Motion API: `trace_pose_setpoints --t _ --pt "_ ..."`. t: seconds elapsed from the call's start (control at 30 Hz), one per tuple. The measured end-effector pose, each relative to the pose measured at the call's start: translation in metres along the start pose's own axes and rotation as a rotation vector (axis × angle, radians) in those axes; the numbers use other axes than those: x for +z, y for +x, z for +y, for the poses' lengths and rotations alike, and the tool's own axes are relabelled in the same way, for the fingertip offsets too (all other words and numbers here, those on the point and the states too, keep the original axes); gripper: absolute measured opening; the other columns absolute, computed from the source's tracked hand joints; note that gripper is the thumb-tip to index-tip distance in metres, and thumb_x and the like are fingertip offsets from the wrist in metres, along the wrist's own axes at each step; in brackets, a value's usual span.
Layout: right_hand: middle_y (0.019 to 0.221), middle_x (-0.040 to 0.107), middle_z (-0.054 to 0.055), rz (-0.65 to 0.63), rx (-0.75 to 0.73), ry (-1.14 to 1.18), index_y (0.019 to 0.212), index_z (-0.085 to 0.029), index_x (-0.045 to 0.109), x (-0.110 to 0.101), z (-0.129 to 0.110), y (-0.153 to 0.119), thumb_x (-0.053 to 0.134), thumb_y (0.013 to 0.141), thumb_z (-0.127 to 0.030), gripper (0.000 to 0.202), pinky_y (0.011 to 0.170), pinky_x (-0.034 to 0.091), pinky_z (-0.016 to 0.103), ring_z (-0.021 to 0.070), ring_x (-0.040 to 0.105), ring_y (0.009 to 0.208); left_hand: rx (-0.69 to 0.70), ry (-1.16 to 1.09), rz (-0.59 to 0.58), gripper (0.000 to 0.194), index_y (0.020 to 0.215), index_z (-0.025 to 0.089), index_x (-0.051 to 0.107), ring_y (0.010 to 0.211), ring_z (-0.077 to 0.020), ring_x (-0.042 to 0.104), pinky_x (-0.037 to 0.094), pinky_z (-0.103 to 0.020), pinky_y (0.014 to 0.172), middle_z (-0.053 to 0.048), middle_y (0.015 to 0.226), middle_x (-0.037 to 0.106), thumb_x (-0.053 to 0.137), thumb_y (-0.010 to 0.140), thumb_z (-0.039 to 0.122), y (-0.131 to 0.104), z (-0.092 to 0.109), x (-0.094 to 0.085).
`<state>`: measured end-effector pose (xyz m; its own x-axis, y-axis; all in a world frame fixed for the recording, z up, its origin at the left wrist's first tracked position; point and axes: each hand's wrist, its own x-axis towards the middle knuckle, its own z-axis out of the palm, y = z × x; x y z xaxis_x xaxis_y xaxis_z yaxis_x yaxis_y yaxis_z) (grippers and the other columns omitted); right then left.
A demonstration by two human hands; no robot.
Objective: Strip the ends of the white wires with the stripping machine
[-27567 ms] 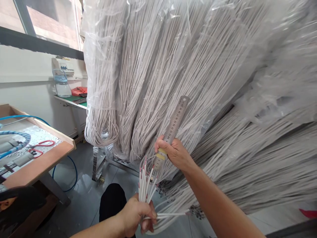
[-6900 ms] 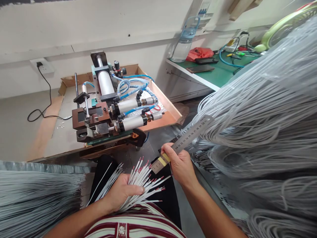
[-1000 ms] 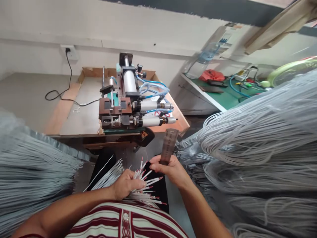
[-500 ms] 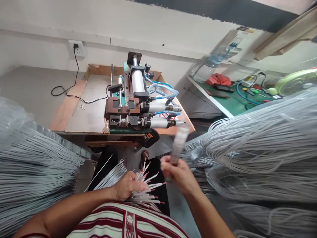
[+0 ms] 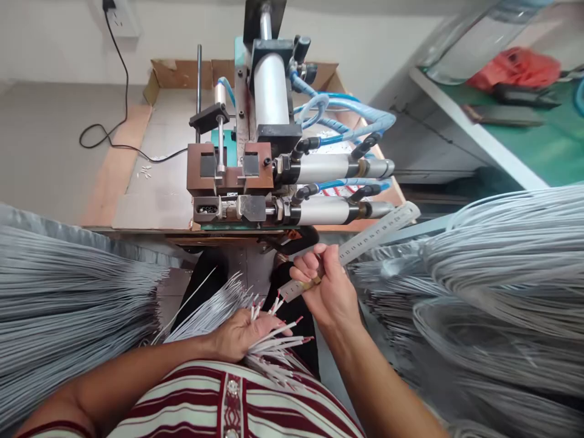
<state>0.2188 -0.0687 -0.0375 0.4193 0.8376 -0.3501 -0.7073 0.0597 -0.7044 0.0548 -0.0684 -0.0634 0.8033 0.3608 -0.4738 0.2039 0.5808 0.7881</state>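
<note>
As seen in the head view, where both hands are shown above the lap, a loose bundle of white wires (image 5: 274, 333) is gripped by the left hand (image 5: 237, 334), with the thumb laid across the top and the red tips (image 5: 298, 319) fanned out to its right. A metal ruler (image 5: 374, 237) is gripped by the right hand (image 5: 331, 286), the fingers curled closed around it near its lower end. The ruler's long axis is slanted: its short end is pointed back toward the left hand, just beside the uppermost wire tips, and its long end is extended forward and to the right. Whether ruler and tips are touching cannot be told. The wires are splayed across this line at differing angles, and the fan is reached more closely by the left hand, though only a narrow gap is left before the right. Ahead of both hands, the pneumatic machine (image 5: 271, 91) is set on the worktable (image 5: 159, 213), whose front edge is overlapped in view by the far part of the ruler. Below the hands, the striped shirt (image 5: 191, 401) is lain close to the wires. Well to the left, hanging wires (image 5: 82, 298) are massed; to the right, coiled wires (image 5: 502, 255) are bunched, so sideways room is bounded there.
</note>
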Motion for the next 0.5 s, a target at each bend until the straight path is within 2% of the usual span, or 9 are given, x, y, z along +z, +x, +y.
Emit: trace_pose_setpoints --t 0.1,0.2,0.33,0.5 --pt "0.052 0.027 -0.007 -0.004 0.026 0.044 0.068 -0.022 0.053 -0.002 0.002 -0.002 0.059 0.074 -0.046 0.026 0.038 0.028 0.018 0.0068 0.028 0.042 -0.03 0.051 -0.011 0.052 0.082 0.014 0.071 0.05 -0.012 0.044 0.033 -0.022 0.048 -0.002 0.058 0.059 0.04 0.077 0.056 -0.001 0.004 -0.002" --pt "0.052 0.027 -0.007 -0.016 0.033 0.11 0.068 -0.022 0.054 -0.005 0.0 -0.004 0.06 0.075 -0.045 0.025 0.037 0.028 0.017 0.0065 0.028 0.043 -0.056 0.112 0.035 0.051 0.075 0.015 0.071 0.051 -0.0132 0.045 0.034 -0.022 0.05 -0.003 0.058 0.059 0.04 0.078 0.055 -0.003 0.004 -0.002" --pt "0.052 0.027 -0.008 -0.031 0.052 0.102 0.068 -0.022 0.053 -0.011 -0.003 -0.007 0.058 0.076 -0.044 0.024 0.037 0.029 0.018 0.0071 0.028 0.042 -0.084 0.182 0.131 0.048 0.065 0.014 0.07 0.049 -0.0126 0.043 0.033 -0.022 0.049 -0.002 0.052 0.056 0.042 0.079 0.05 -0.002 0.001 0.005" --pt "0.05 0.028 -0.008 -0.012 0.045 0.116 0.066 -0.022 0.052 -0.024 -0.009 -0.013 0.059 0.075 -0.045 0.026 0.037 0.029 0.018 0.0069 0.028 0.041 -0.094 0.263 0.175 0.047 0.059 0.014 0.068 0.048 -0.0123 0.043 0.033 -0.021 0.048 -0.001 0.05 0.056 0.042 0.079 0.047 0.004 0.0 0.014"
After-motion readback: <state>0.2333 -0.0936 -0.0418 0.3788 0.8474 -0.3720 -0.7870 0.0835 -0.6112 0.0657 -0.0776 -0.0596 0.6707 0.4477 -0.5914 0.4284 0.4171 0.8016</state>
